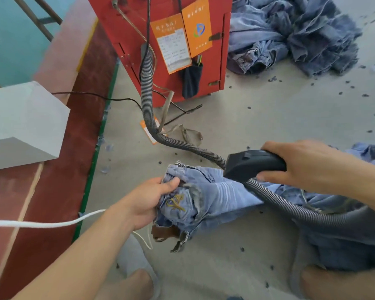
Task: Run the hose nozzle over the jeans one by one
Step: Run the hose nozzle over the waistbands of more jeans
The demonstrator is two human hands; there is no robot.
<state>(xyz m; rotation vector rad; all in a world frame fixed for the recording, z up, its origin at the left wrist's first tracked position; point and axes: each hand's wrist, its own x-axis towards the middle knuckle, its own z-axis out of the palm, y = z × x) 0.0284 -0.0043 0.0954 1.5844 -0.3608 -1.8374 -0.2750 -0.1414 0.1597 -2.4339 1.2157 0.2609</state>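
Note:
A pair of light blue jeans (221, 200) lies on the grey floor in front of me, waistband to the left. My left hand (145, 202) grips the bunched waistband near a pocket with yellow embroidery. My right hand (307, 167) holds the black hose nozzle (251, 165), whose flat mouth rests on the jeans near the hip. The ribbed grey hose (147, 92) runs from a red machine (160, 40) across the floor, loops over the jeans and comes back to the nozzle.
A heap of blue jeans (290, 33) lies at the back right, and more denim (370, 152) sits at the right edge. A grey box (24, 124) stands on the red strip at the left. Dark lint specks dot the floor. A white cord (41, 224) crosses my left forearm.

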